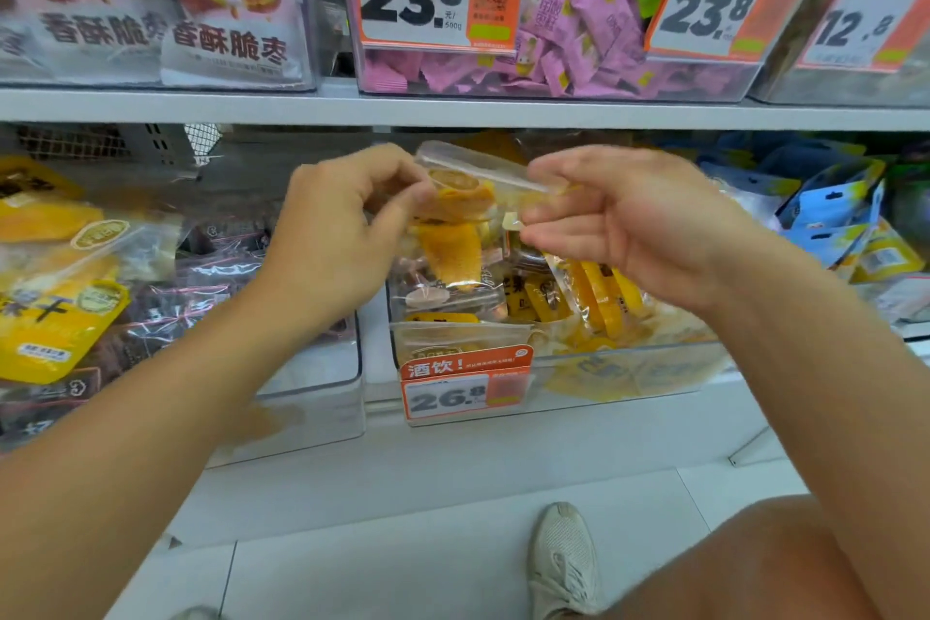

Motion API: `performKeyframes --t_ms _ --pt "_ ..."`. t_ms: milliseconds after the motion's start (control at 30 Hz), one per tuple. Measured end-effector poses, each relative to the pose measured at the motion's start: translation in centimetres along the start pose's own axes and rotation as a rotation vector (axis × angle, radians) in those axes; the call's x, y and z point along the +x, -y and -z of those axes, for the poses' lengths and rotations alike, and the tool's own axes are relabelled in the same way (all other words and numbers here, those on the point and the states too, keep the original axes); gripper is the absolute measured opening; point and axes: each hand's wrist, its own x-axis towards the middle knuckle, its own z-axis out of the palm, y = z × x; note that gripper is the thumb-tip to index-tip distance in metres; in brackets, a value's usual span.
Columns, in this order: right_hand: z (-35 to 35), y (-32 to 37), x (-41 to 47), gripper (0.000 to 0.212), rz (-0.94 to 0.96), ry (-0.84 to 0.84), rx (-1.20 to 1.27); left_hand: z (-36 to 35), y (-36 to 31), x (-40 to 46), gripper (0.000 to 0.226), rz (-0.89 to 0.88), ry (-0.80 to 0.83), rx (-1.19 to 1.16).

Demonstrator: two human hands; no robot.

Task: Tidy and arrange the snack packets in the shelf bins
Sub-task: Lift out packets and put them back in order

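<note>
You've got both hands up in front of the middle clear bin (553, 368), and between them hangs a see-through packet of yellow dried fruit (455, 222). Your left hand (342, 227) is curled in, thumb and fingertips pinching the packet's left edge near the top. Your right hand (619, 217) comes in from the other side with fingers fairly straight and only lightly bent; the fingertips meet the packet's sealed top strip, but whether they truly pinch it or just touch it, I cannot tell. The packet sits above the bin's other yellow packets (599, 292), just under the upper shelf edge (453, 113), not yet set down. Here's the worry: if the right side is only a touch, the whole weight hangs off that left pinch, and slick film could slip and drop crooked onto the pile. Those packets below look loosely heaped, so pushing this one in may shove them toward the bin's front wall, behind the orange price tag (465, 385). Lift too high and you'll likely knock the shelf overhead. To your left, the neighbouring bin of dark packets (211, 287) is close, so a careless swing could land it in the wrong compartment.
</note>
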Motion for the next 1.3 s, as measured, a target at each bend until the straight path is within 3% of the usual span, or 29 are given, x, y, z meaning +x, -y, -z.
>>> performKeyframes --t_ms 100,167,200,300,400,533,667,733,1100,1200,1300 --pt "2.0 1.0 -1.0 0.033 0.229 0.097 -0.832 0.8 0.3 0.5 0.014 0.147 -0.004 -0.2" --pt "2.6 0.0 -0.7 0.037 0.192 0.182 -1.4 1.1 0.6 0.6 0.013 0.186 0.006 -0.247" --pt "2.7 -0.7 -0.2 0.033 0.164 0.205 -1.521 0.9 0.8 0.4 0.013 0.187 0.034 -0.239" --pt "2.3 -1.8 1.3 0.01 0.189 0.214 -1.447 0.2 1.3 -0.3 0.01 0.196 0.072 -0.203" --pt "2.1 -1.5 1.5 0.014 0.169 0.256 -1.353 0.1 1.3 -0.5 0.011 0.158 -0.011 -0.184" --pt "1.9 -2.3 1.0 0.022 -0.024 0.434 -1.505 0.7 1.4 -0.1 0.011 0.065 -0.058 -0.183" --pt "1.2 -2.8 1.9 0.014 -0.017 0.422 -1.49 0.7 1.8 -0.7 0.021 0.087 0.063 -0.227" --pt "0.8 -2.9 2.0 0.024 -0.073 0.477 -1.521 0.8 1.7 -0.9 0.018 0.106 0.048 -0.25" --pt "0.3 -3.1 2.3 0.006 -0.109 0.428 -1.544 1.2 1.3 -1.4 0.021 0.06 0.049 -0.245" --pt "-0.6 -3.1 2.1 0.008 -0.044 0.414 -1.633 1.3 1.2 -1.3 0.02 0.056 0.024 -0.231" --pt "-0.7 -2.1 1.5 0.014 0.201 0.326 -1.619 1.4 1.2 -1.4 0.015 0.079 0.113 -0.224"
